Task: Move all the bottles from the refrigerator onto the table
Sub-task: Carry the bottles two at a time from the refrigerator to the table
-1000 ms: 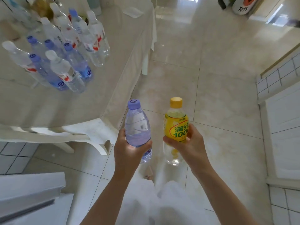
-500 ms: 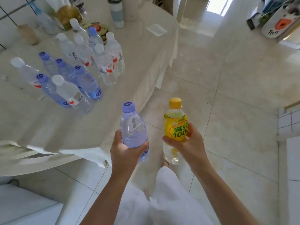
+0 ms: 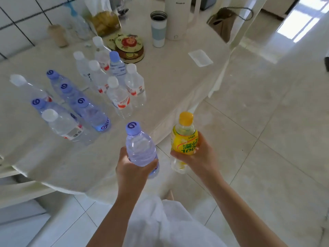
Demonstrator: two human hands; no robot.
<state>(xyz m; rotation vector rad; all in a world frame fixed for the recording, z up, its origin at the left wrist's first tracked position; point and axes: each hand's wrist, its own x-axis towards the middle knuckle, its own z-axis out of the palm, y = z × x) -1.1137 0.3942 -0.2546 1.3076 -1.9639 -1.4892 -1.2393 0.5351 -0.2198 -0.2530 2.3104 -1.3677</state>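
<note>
My left hand [image 3: 130, 172] grips a clear water bottle with a purple cap [image 3: 139, 146], held upright just over the table's near edge. My right hand [image 3: 199, 160] grips a yellow-labelled drink bottle with an orange cap [image 3: 185, 138], upright above the floor beside the table. On the cloth-covered table [image 3: 169, 81] stand several water bottles: a purple-capped group [image 3: 85, 111] at the left and a white-capped, red-labelled group [image 3: 119, 97] behind it.
Farther back on the table are a grey tumbler [image 3: 158, 29], a white kettle [image 3: 178, 16], a round decorated tin [image 3: 129, 45], a food bag [image 3: 105, 22] and a white napkin [image 3: 200, 57]. Tiled floor lies to the right; a bag [image 3: 222, 24] hangs beyond the table.
I have come closer to the table. Both hands, still gripping their bottles, now sit nearer its edge, and more of the far tabletop shows.
</note>
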